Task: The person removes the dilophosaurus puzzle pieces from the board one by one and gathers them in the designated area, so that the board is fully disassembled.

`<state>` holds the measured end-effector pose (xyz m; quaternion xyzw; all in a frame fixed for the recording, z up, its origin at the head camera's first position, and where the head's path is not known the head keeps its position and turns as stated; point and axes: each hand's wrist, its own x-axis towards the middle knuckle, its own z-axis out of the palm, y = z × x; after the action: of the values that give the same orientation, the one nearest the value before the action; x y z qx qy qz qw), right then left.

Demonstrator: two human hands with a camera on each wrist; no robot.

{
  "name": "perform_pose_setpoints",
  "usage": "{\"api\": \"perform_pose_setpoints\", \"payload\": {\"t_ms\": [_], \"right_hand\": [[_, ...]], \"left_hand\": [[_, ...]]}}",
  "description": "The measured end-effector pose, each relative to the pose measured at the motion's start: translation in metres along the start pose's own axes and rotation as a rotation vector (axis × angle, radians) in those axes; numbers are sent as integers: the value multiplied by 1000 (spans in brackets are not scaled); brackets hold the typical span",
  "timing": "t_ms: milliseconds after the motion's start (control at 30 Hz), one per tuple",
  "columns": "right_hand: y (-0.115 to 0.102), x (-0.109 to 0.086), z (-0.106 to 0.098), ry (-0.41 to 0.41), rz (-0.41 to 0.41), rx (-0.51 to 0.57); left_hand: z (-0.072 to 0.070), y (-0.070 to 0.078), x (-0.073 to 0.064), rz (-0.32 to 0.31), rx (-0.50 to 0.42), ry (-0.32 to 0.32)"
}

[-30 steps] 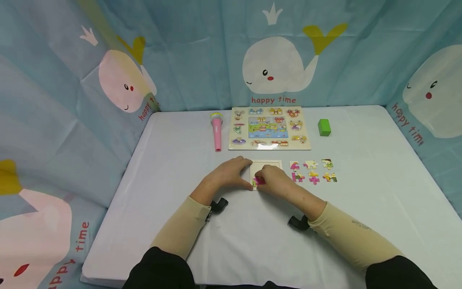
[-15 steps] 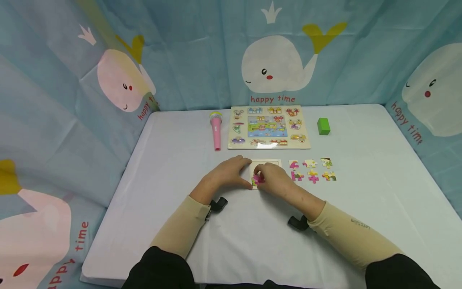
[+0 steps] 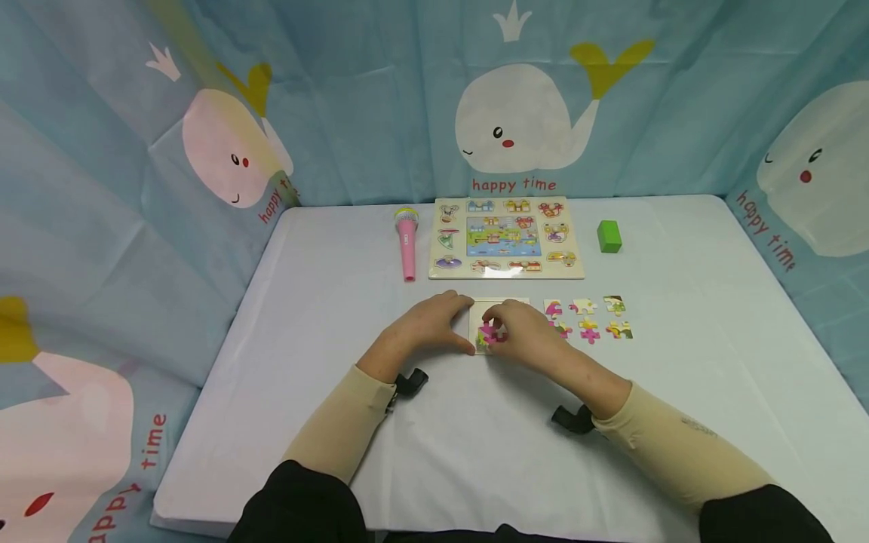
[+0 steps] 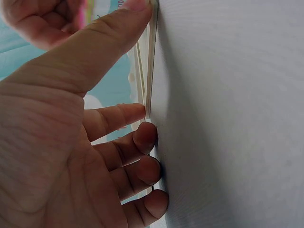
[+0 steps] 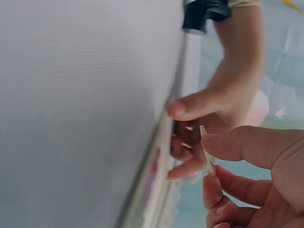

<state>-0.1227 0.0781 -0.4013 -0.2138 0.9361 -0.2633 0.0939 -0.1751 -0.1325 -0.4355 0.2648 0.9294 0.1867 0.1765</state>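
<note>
My right hand (image 3: 526, 332) pinches a pink and green jigsaw piece (image 3: 487, 333) between thumb and fingers, above the lower part of a small pale puzzle tray (image 3: 478, 308). In the right wrist view the pinched piece (image 5: 208, 152) stands edge-on, apart from the tray (image 5: 164, 137). Along the tray's left edge lies my left hand (image 3: 431, 324), thumb at the near corner and index finger at the far one. In the left wrist view its other fingers (image 4: 147, 171) touch the tabletop. Pink colour shows inside the tray under my right hand, which partly hides it.
Several loose jigsaw pieces (image 3: 588, 308) lie in two rows right of the tray. Behind stand a larger picture puzzle board (image 3: 437, 245), a pink toy microphone (image 3: 407, 249) and a green block (image 3: 609, 237). A blue whale-print curtain (image 3: 380, 113) borders the white table (image 3: 326, 302).
My right hand has drawn slightly up and to the right, and the piece between its fingers has shifted and turned with it. The left hand stays in place at the tray.
</note>
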Motion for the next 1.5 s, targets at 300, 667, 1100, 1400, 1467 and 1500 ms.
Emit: {"api": "perform_pose_setpoints", "payload": {"t_ms": [300,667,1100,1400,1467,1500], "right_hand": [[-1,-27,-27,34,16,57],[13,-54,-48,73,28,77],[41,-67,-51,55,74,63],[55,-74,-44,18,114,47],[57,-75,-43,9,113,41],[59,-75,-42,5,112,36]], "left_hand": [[0,2,0,-26,-10,-15],[2,2,-1,-41,-4,-16],[2,1,-1,-44,5,-15],[1,3,-2,-50,-2,-16],[2,3,-2,-50,-2,-14],[2,3,-2,-50,-2,-14]]}}
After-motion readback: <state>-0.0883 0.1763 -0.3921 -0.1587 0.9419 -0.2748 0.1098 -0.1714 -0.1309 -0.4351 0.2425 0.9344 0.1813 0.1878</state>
